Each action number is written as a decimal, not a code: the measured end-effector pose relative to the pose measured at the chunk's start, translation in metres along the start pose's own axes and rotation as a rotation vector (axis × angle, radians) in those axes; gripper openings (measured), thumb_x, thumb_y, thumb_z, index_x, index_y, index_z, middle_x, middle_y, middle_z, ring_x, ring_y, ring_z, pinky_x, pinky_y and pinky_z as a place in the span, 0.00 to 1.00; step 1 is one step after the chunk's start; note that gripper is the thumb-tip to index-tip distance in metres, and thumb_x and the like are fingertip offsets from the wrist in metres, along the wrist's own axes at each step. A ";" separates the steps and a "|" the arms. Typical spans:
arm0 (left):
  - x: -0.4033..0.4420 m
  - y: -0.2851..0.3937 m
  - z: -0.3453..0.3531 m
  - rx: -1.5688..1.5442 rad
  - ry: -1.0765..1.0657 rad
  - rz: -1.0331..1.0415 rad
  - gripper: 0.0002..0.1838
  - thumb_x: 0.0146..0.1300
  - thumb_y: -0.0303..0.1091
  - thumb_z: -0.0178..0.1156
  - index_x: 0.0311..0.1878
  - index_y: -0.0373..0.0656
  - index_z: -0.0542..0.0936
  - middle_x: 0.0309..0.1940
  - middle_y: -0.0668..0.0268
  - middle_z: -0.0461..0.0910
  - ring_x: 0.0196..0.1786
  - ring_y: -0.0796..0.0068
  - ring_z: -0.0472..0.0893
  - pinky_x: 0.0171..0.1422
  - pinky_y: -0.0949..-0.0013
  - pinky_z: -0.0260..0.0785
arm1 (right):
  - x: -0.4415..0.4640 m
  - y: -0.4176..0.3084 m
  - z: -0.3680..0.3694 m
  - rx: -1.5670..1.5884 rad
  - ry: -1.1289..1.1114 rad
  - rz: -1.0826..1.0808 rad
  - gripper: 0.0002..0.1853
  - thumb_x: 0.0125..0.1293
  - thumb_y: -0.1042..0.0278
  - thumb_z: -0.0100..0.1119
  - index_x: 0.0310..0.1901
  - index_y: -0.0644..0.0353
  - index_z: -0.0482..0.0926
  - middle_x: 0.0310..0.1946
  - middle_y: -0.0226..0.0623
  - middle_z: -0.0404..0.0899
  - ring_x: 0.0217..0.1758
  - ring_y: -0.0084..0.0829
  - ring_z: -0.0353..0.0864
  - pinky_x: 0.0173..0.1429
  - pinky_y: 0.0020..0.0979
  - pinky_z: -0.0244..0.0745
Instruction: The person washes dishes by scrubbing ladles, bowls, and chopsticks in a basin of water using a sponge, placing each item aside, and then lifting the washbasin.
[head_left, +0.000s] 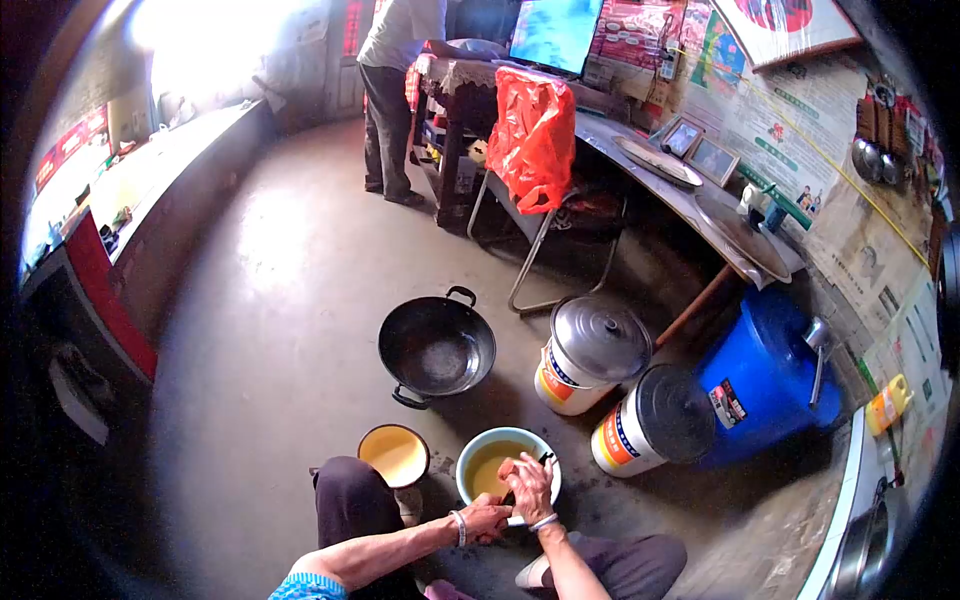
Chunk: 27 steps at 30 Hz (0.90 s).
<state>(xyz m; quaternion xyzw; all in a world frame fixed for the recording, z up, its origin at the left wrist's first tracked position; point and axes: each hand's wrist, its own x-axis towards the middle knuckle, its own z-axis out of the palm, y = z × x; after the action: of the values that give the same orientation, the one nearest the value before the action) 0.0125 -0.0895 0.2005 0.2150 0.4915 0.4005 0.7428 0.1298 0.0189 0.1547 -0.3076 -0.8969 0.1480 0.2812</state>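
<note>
A pale blue-white basin (pixel 552 446) with yellowish liquid stands on the floor before me. Over its near rim my hands meet. My right hand (pixel 533 487) is closed, with a reddish-brown piece (pixel 508 467) sticking out beside its fingers and a small black part (pixel 546 457) showing near the fingertips. My left hand (pixel 484 518) is closed against it, around something dark that is mostly hidden. Left of the basin is a dark-rimmed bowl (pixel 394 455), pale yellow inside; whether that is liquid, I cannot tell.
Beyond the basin sits a black two-handled wok (pixel 437 346). To the right stand two lidded white buckets (pixel 572 390) (pixel 625 440) and a blue barrel (pixel 745 370). A folding chair (pixel 535 240) carries a red plastic bag (pixel 532 140). Another person (pixel 388 100) stands by a table farther back.
</note>
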 end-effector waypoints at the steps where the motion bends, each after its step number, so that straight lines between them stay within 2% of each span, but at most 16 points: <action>1: -0.004 0.001 0.000 -0.001 0.005 0.007 0.08 0.64 0.36 0.52 0.33 0.43 0.69 0.17 0.72 0.65 0.14 0.82 0.65 0.13 0.74 0.54 | 0.007 0.011 0.002 -0.005 0.000 0.022 0.13 0.64 0.59 0.45 0.42 0.54 0.78 0.47 0.33 0.76 0.61 0.35 0.67 0.69 0.52 0.40; 5: -0.012 0.001 0.002 0.126 -0.008 0.033 0.09 0.65 0.38 0.50 0.33 0.43 0.67 0.19 0.72 0.65 0.12 0.83 0.62 0.11 0.74 0.55 | 0.021 0.070 0.005 -0.079 -0.046 0.181 0.16 0.64 0.56 0.44 0.44 0.54 0.77 0.48 0.36 0.76 0.62 0.37 0.65 0.67 0.58 0.41; 6: -0.012 0.001 0.002 0.111 -0.025 0.009 0.10 0.66 0.39 0.50 0.34 0.43 0.68 0.18 0.72 0.65 0.12 0.83 0.62 0.11 0.74 0.54 | 0.027 0.085 0.003 -0.082 -0.070 0.242 0.16 0.64 0.55 0.44 0.42 0.56 0.77 0.43 0.39 0.79 0.55 0.40 0.71 0.65 0.56 0.48; 7: -0.014 0.002 0.002 0.095 -0.041 -0.015 0.11 0.67 0.40 0.50 0.34 0.43 0.69 0.18 0.72 0.65 0.12 0.82 0.62 0.12 0.73 0.54 | 0.031 0.102 -0.004 0.158 -0.106 0.365 0.16 0.65 0.57 0.43 0.39 0.59 0.76 0.35 0.38 0.80 0.44 0.39 0.78 0.57 0.51 0.63; 9: -0.015 0.008 0.001 0.129 -0.028 0.025 0.12 0.67 0.41 0.49 0.36 0.42 0.69 0.17 0.72 0.65 0.12 0.82 0.62 0.12 0.73 0.54 | 0.029 0.142 -0.002 0.678 0.134 0.500 0.12 0.65 0.60 0.45 0.37 0.59 0.75 0.30 0.38 0.80 0.32 0.37 0.81 0.38 0.41 0.75; 11: -0.017 0.017 0.002 0.160 -0.017 0.066 0.13 0.67 0.42 0.49 0.37 0.41 0.70 0.16 0.72 0.65 0.12 0.83 0.61 0.11 0.74 0.53 | 0.024 0.131 -0.021 1.244 0.354 0.798 0.09 0.63 0.65 0.47 0.34 0.61 0.75 0.27 0.41 0.80 0.28 0.36 0.81 0.28 0.36 0.77; 12: -0.018 0.022 0.003 0.089 0.015 0.064 0.14 0.68 0.43 0.48 0.38 0.41 0.71 0.16 0.72 0.65 0.11 0.82 0.61 0.11 0.74 0.52 | 0.012 0.142 -0.015 1.293 0.411 0.816 0.09 0.62 0.67 0.47 0.39 0.62 0.74 0.31 0.44 0.81 0.29 0.38 0.82 0.29 0.38 0.81; 15: -0.006 0.018 0.001 0.007 0.044 0.086 0.16 0.68 0.44 0.46 0.42 0.40 0.72 0.15 0.71 0.65 0.10 0.81 0.60 0.11 0.74 0.50 | 0.002 0.066 -0.039 1.606 0.230 0.737 0.13 0.61 0.67 0.50 0.45 0.61 0.73 0.42 0.47 0.79 0.40 0.41 0.81 0.46 0.45 0.79; 17: -0.001 0.018 0.003 -0.008 0.079 0.117 0.15 0.68 0.43 0.47 0.41 0.40 0.72 0.16 0.70 0.65 0.10 0.80 0.60 0.11 0.74 0.49 | -0.025 0.060 -0.003 1.824 0.276 0.841 0.17 0.60 0.64 0.52 0.50 0.60 0.72 0.48 0.51 0.76 0.51 0.47 0.77 0.58 0.49 0.70; 19: 0.010 0.007 0.004 -0.023 0.073 0.126 0.14 0.68 0.43 0.47 0.40 0.41 0.72 0.16 0.70 0.66 0.13 0.80 0.63 0.13 0.74 0.52 | -0.008 -0.011 -0.027 2.130 -0.028 0.773 0.22 0.60 0.61 0.54 0.54 0.60 0.71 0.50 0.54 0.74 0.57 0.52 0.72 0.63 0.51 0.64; 20: 0.022 -0.011 -0.001 0.120 0.078 0.244 0.14 0.68 0.43 0.46 0.38 0.41 0.70 0.16 0.71 0.65 0.12 0.80 0.63 0.12 0.73 0.54 | -0.010 -0.018 -0.016 2.066 0.013 0.820 0.22 0.59 0.59 0.55 0.52 0.63 0.71 0.52 0.56 0.73 0.57 0.54 0.71 0.63 0.51 0.63; 21: 0.032 -0.024 -0.004 0.265 0.081 0.361 0.14 0.68 0.43 0.44 0.35 0.42 0.68 0.16 0.71 0.64 0.12 0.80 0.64 0.12 0.73 0.56 | -0.011 -0.021 -0.010 2.007 0.004 0.820 0.19 0.62 0.59 0.53 0.49 0.64 0.73 0.48 0.54 0.76 0.55 0.52 0.73 0.61 0.52 0.65; 22: 0.016 -0.013 0.005 0.143 0.099 0.112 0.14 0.68 0.42 0.44 0.34 0.41 0.69 0.15 0.71 0.64 0.12 0.78 0.64 0.12 0.71 0.58 | -0.016 -0.001 0.006 2.108 0.078 0.932 0.16 0.62 0.61 0.52 0.47 0.63 0.74 0.45 0.53 0.77 0.53 0.50 0.75 0.60 0.51 0.67; 23: 0.039 -0.040 -0.005 0.244 0.107 0.092 0.16 0.68 0.42 0.44 0.31 0.41 0.70 0.16 0.70 0.66 0.12 0.77 0.65 0.12 0.70 0.57 | -0.022 0.022 0.019 2.205 0.151 1.047 0.13 0.63 0.63 0.52 0.44 0.62 0.75 0.43 0.52 0.78 0.51 0.48 0.76 0.58 0.51 0.69; 24: 0.036 -0.045 -0.002 0.282 0.096 0.118 0.17 0.68 0.43 0.44 0.29 0.41 0.70 0.16 0.70 0.67 0.12 0.77 0.65 0.13 0.69 0.57 | -0.016 0.031 0.012 1.965 0.139 1.042 0.08 0.63 0.68 0.51 0.40 0.62 0.75 0.39 0.48 0.79 0.47 0.45 0.78 0.53 0.50 0.74; 27: 0.006 -0.028 0.013 0.372 0.075 0.212 0.18 0.68 0.44 0.43 0.28 0.40 0.71 0.16 0.69 0.68 0.15 0.74 0.68 0.18 0.66 0.60 | 0.009 0.058 -0.013 2.010 0.159 0.944 0.03 0.63 0.71 0.52 0.36 0.53 0.76 0.27 0.33 0.74 0.26 0.31 0.74 0.31 0.35 0.72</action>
<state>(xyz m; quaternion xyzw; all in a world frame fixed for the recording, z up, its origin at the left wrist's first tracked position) 0.0366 -0.0998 0.1827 0.3840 0.5588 0.3862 0.6254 0.1585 0.0706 0.1429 -0.2587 -0.1415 0.8791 0.3745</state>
